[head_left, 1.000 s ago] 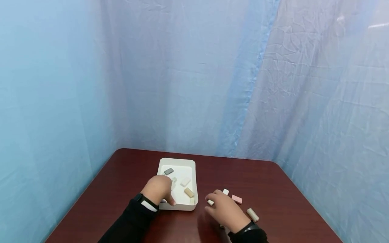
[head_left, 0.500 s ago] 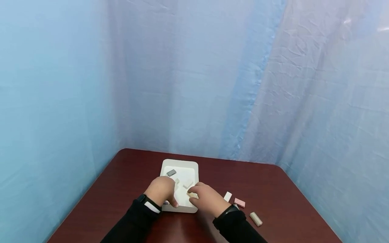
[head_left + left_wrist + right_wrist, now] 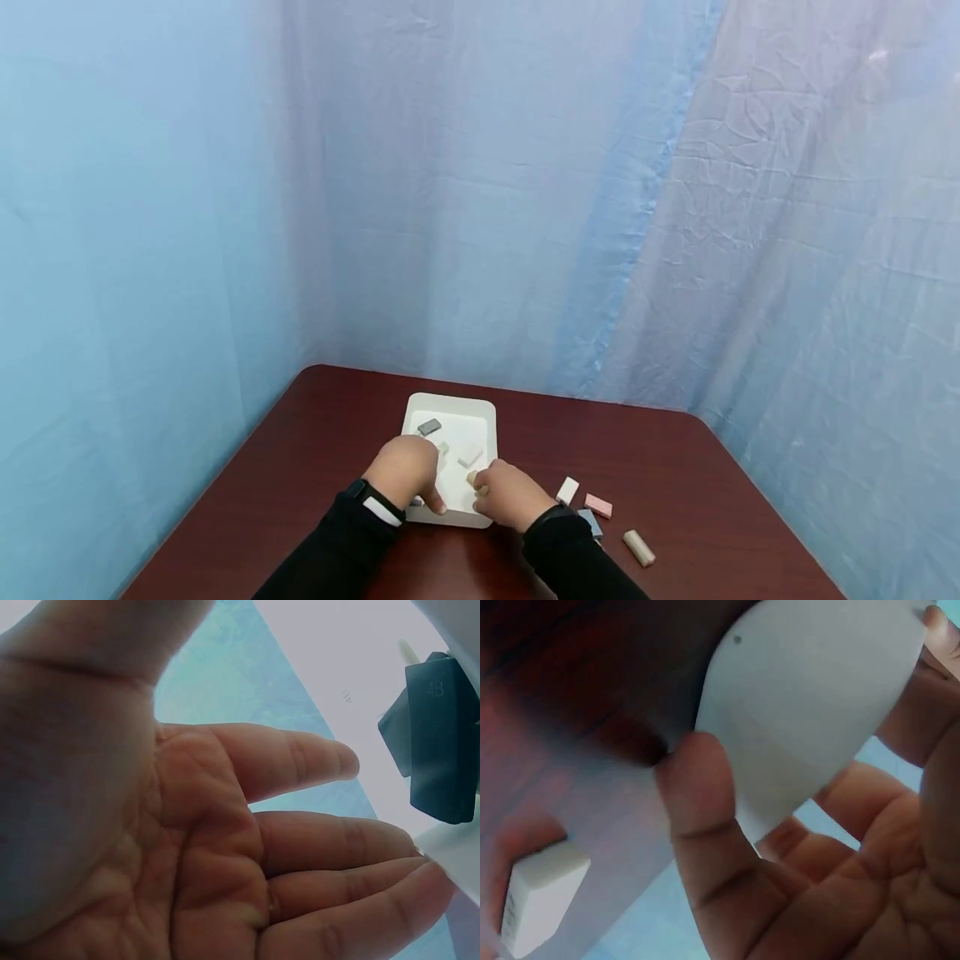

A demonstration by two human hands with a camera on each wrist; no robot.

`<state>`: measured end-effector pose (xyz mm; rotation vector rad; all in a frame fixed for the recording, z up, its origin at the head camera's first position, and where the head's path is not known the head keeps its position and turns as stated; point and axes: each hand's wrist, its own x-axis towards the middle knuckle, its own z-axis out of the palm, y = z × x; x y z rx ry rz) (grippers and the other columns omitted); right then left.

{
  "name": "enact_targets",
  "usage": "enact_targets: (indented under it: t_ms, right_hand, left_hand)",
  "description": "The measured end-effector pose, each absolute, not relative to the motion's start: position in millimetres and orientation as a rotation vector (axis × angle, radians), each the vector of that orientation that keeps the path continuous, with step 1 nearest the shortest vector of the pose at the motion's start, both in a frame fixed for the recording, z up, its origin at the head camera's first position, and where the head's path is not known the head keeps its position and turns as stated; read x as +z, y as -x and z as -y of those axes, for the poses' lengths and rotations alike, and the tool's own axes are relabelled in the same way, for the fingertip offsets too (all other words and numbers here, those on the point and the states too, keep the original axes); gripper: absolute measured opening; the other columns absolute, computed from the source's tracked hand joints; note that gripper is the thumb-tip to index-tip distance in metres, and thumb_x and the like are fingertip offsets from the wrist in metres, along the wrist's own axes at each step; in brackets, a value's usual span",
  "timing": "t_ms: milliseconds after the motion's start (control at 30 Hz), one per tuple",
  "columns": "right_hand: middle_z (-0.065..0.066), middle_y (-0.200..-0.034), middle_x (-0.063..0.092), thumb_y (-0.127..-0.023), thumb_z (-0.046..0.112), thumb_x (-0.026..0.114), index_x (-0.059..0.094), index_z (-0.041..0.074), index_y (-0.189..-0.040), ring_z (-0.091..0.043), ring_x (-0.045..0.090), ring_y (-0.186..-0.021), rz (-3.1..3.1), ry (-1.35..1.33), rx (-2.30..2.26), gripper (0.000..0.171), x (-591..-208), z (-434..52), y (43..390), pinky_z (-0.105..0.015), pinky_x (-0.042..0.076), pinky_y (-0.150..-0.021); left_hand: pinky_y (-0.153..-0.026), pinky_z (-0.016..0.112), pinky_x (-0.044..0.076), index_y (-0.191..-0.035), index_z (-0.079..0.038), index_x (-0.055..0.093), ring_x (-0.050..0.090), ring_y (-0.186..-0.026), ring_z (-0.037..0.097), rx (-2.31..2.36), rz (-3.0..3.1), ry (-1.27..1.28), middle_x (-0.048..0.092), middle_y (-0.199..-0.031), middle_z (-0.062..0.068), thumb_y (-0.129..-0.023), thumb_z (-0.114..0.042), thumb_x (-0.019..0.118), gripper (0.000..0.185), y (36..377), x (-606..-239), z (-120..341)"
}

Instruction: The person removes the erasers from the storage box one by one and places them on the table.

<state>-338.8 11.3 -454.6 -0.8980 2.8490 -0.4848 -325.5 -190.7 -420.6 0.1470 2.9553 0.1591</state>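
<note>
Head view: white tray [image 3: 487, 410] sits mid-table [image 3: 675, 450], toward the far edge. Left hand [image 3: 406, 473] rests on the tray's near-left corner, likely steadying it. Right hand [image 3: 508, 495] at the near-right rim, pinching a beige block [image 3: 472, 478] over the tray. Grey block [image 3: 429, 427] and white block [image 3: 470, 457] lie inside. White eraser [image 3: 567, 490], pink block [image 3: 597, 505], tan block [image 3: 638, 547] lie right of the tray.

Left wrist view: fingers [image 3: 300, 761] nearly straight, gripping nothing.

Right wrist view: thumb [image 3: 705, 825] against the tray wall; block hidden.
</note>
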Motion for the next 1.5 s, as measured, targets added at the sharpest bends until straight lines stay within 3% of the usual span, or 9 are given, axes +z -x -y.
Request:
enact_targets:
  t_ms: [200,400,567,700,900,967,1167,1500]
  right_hand:
    - [-0.006,-0.109,0.075,-0.086,0.011,0.088,0.080,0.012,-0.117,-0.015,0.065,-0.091,-2.920,0.891,-0.394,0.033,-454,-7,344,-0.029,0.052,-0.075]
    - [-0.006,-0.111,0.077,-0.081,0.015,0.092,0.077,0.014,-0.128,-0.022,0.073,-0.099,-2.977,0.955,-0.205,0.049,-459,-1,344,-0.034,0.058,-0.080]
    - [-0.005,-0.108,0.078,-0.078,0.014,0.094,0.076,0.017,-0.123,-0.021,0.073,-0.094,-3.027,0.970,-0.178,0.049,-463,3,343,-0.036,0.059,-0.079]
    - [-0.005,-0.101,0.075,-0.078,0.011,0.093,0.071,0.019,-0.120,-0.019,0.069,-0.081,-3.071,0.936,-0.214,0.048,-463,4,343,-0.033,0.053,-0.068]
    - [0.004,-0.074,0.061,-0.096,0.008,0.074,0.063,0.018,-0.101,-0.017,0.042,-0.073,-3.216,0.884,-0.333,0.016,-467,2,340,-0.028,0.036,-0.062]
    - [0.006,-0.069,0.056,-0.100,0.008,0.069,0.060,0.018,-0.094,-0.016,0.038,-0.072,-3.244,0.895,-0.397,0.015,-467,0,338,-0.028,0.033,-0.062]
    - [0.003,-0.088,0.051,-0.094,-0.004,0.067,0.055,0.018,-0.095,-0.011,0.043,-0.073,-3.111,0.919,-0.709,0.025,-455,-13,326,-0.026,0.038,-0.065]
    - [0.005,-0.103,0.055,-0.096,-0.006,0.065,0.064,0.025,-0.101,-0.013,0.054,-0.091,-3.080,0.820,-0.889,0.031,-411,-50,304,-0.031,0.045,-0.074]
  left_hand:
    - [-0.089,0.044,0.060,-0.095,-0.007,0.080,0.068,-0.088,0.019,0.159,-2.955,-0.130,0.075,-0.098,0.005,-0.068,-0.056,0.098,0.059,326,-415,192]
    - [-0.090,0.044,0.060,-0.097,-0.007,0.081,0.069,-0.092,0.021,0.156,-2.943,-0.152,0.076,-0.102,0.005,-0.069,-0.056,0.098,0.059,324,-418,191]
    - [-0.088,0.044,0.061,-0.093,-0.006,0.080,0.069,-0.089,0.021,0.152,-2.962,-0.161,0.076,-0.099,0.006,-0.069,-0.056,0.098,0.058,323,-419,191]
    - [-0.088,0.044,0.061,-0.092,-0.006,0.080,0.069,-0.089,0.020,0.144,-2.967,-0.159,0.076,-0.098,0.005,-0.069,-0.057,0.097,0.058,324,-418,191]
    - [-0.087,0.042,0.061,-0.090,-0.006,0.081,0.068,-0.084,0.019,0.158,-2.974,-0.131,0.075,-0.092,0.004,-0.068,-0.056,0.098,0.057,324,-419,189]
    - [-0.086,0.041,0.061,-0.088,-0.006,0.081,0.066,-0.081,0.018,0.171,-2.967,-0.127,0.074,-0.088,0.003,-0.069,-0.056,0.098,0.056,323,-420,189]
    - [-0.085,0.041,0.061,-0.086,-0.007,0.080,0.065,-0.079,0.018,0.196,-2.951,-0.132,0.071,-0.084,0.003,-0.069,-0.056,0.098,0.055,322,-421,189]
    - [-0.087,0.043,0.060,-0.098,-0.006,0.081,0.067,-0.088,0.019,0.181,-2.986,-0.124,0.076,-0.104,0.005,-0.064,-0.055,0.101,0.063,325,-417,192]
